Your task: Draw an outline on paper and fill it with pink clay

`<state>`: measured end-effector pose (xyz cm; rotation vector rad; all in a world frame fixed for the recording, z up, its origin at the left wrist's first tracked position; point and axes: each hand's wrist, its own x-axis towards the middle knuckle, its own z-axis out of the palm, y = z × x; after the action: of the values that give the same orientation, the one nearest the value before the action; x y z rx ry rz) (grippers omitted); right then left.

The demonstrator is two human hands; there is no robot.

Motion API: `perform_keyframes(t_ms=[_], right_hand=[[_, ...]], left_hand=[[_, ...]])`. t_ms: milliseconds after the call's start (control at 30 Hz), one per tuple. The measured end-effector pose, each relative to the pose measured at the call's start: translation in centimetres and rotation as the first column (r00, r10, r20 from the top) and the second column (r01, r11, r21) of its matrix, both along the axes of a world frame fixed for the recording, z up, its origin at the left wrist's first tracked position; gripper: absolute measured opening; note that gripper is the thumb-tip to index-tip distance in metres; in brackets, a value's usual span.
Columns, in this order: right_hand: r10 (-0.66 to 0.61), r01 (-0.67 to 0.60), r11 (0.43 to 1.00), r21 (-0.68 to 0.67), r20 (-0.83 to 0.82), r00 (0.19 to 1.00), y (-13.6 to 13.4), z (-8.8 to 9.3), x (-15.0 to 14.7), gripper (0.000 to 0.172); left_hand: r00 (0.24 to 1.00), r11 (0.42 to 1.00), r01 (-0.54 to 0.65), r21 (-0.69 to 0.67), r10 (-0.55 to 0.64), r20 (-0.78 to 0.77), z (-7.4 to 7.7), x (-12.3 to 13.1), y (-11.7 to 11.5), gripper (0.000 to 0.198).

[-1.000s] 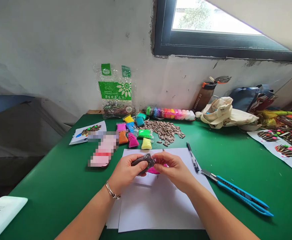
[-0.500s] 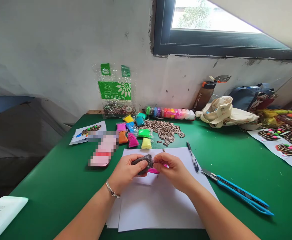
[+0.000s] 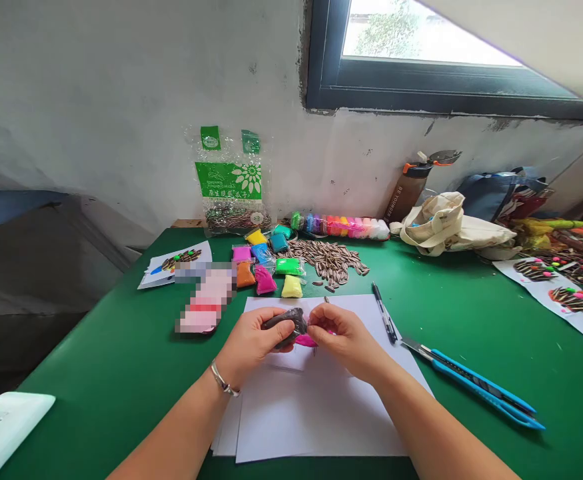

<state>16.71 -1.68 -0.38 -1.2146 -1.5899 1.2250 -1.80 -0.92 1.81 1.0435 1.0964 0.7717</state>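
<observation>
My left hand (image 3: 264, 333) is wrapped round a dark packet (image 3: 284, 326) in clear wrapping. My right hand (image 3: 338, 333) has its thumb and forefinger pinched at the wrapping's right end. Beneath the hands lie white paper sheets (image 3: 321, 413), with a bright pink piece (image 3: 306, 341) on them, partly covered by the hands. Beyond the paper, several small coloured packets, among them a yellow one (image 3: 292, 287) and an orange one (image 3: 245, 275), lie beside a pile of striped seeds (image 3: 331, 260).
A blue cutter (image 3: 486, 387) and a black pen (image 3: 384, 313) lie at the right. A phone (image 3: 204, 303) is at the left, a white device (image 3: 8, 427) at the near left corner. A bottle (image 3: 407, 190) and cloth bag (image 3: 441, 223) stand behind.
My right hand has shifted very slightly to the right at the end of the wrapping. My left hand keeps its hold on the dark packet.
</observation>
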Motion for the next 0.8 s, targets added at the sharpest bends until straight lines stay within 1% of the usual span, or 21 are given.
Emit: perform_keyframes(t_ms=[100, 200, 333, 467, 567, 667, 800], right_hand=[[-0.030, 0.017, 0.993, -0.117, -0.111, 0.993, 0.13, -0.25, -0.12, 0.011], [-0.059, 0.022, 0.981, -0.195, -0.188, 0.980, 0.23, -0.17, -0.11, 0.018], [-0.105, 0.002, 0.959, -0.282, -0.352, 0.930, 0.33, 0.34, 0.20, 0.025], [-0.156, -0.008, 0.941, -0.337, -0.455, 0.877, 0.42, 0.60, 0.53, 0.025], [-0.186, -0.006, 0.934, -0.357, -0.500, 0.845, 0.51, 0.48, 0.59, 0.027], [-0.226, 0.026, 0.929, -0.369, -0.511, 0.830, 0.58, 0.38, 0.59, 0.031], [-0.258, 0.085, 0.933, -0.349, -0.486, 0.835, 0.58, 0.44, 0.55, 0.036]], left_hand=[[1.000, 1.000, -0.003, 0.006, 0.003, 0.003, -0.09, 0.00, 0.00, 0.039], [1.000, 1.000, -0.008, 0.025, 0.008, -0.002, -0.12, 0.01, -0.01, 0.040], [0.999, 0.999, -0.035, 0.020, 0.035, 0.017, -0.14, -0.01, 0.03, 0.041], [0.997, 0.998, -0.067, -0.013, 0.067, 0.047, -0.21, -0.06, 0.14, 0.041], [0.996, 0.998, -0.063, -0.008, 0.064, 0.056, -0.21, -0.06, 0.19, 0.040], [0.997, 0.998, -0.062, 0.007, 0.061, 0.054, -0.17, -0.03, 0.17, 0.039], [0.996, 0.997, -0.075, 0.011, 0.075, 0.054, -0.15, 0.00, 0.09, 0.040]])
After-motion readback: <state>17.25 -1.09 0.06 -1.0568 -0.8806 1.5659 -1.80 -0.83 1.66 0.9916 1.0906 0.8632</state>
